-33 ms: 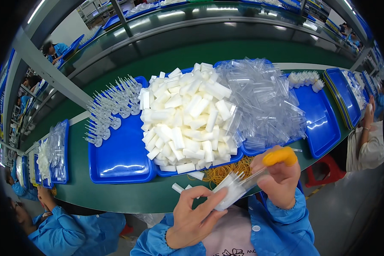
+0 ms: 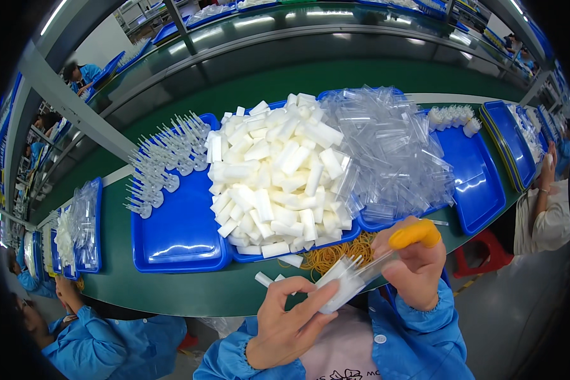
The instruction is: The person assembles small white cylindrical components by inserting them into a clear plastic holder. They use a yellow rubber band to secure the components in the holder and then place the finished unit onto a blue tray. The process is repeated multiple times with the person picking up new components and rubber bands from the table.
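Low in front of my body, my left hand [image 2: 296, 316] is closed on a whitish plastic piece [image 2: 343, 286] with thin prongs at its upper end. My right hand [image 2: 415, 259], with yellow finger covers [image 2: 417, 234] on it, pinches a clear plastic sleeve [image 2: 378, 267]. The sleeve's lower end meets or overlaps the whitish piece; I cannot tell whether one is inside the other. Just beyond my hands, yellow-brown rubber bands [image 2: 335, 254] lie in a heap. A few white foam pieces [image 2: 265, 278] lie on the table by my left hand.
White foam blocks [image 2: 278, 171] overfill a blue tray, beside a pile of clear sleeves [image 2: 392, 152]. A left blue tray [image 2: 180, 244] carries stemmed clear parts [image 2: 164, 164]; a right one [image 2: 468, 171] holds white fittings [image 2: 453, 118]. Co-workers sit either side; a red stool [image 2: 484, 256] stands right.
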Demonstrator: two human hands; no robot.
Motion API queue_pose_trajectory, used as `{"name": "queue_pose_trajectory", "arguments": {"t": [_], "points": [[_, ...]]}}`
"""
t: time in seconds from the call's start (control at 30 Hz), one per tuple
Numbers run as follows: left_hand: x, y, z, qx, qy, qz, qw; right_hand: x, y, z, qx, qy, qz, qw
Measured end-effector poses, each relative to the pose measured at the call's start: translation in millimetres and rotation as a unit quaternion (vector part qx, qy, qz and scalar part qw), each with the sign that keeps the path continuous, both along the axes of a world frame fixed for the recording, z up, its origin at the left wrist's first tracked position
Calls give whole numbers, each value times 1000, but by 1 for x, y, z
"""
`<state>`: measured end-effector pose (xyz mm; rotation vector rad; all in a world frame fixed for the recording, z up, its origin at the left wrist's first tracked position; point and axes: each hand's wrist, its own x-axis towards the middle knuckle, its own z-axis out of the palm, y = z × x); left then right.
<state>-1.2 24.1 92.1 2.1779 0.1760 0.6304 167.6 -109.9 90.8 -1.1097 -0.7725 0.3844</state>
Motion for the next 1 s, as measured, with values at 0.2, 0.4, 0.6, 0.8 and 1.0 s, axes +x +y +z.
{"name": "queue_pose_trajectory", "arguments": {"t": [0.2, 0.4, 0.6, 0.8, 1.0], "points": [[2, 0, 1, -13, -1, -29, 1000, 2, 0, 2, 24, 27, 32, 999], [4, 2, -1, -22, 6, -59, 998, 5, -2, 2, 7, 61, 57, 996], [5, -2, -5, -51, -9, -27, 998, 4, -2, 3, -11, 21, 52, 998], [10, -6, -13, -449, 42, -138, 881, 15, -3, 5, -89, 35, 100, 990], [18, -6, -25, -763, 183, -254, 566, 20, -5, 4, -197, -126, 137, 962]]}}
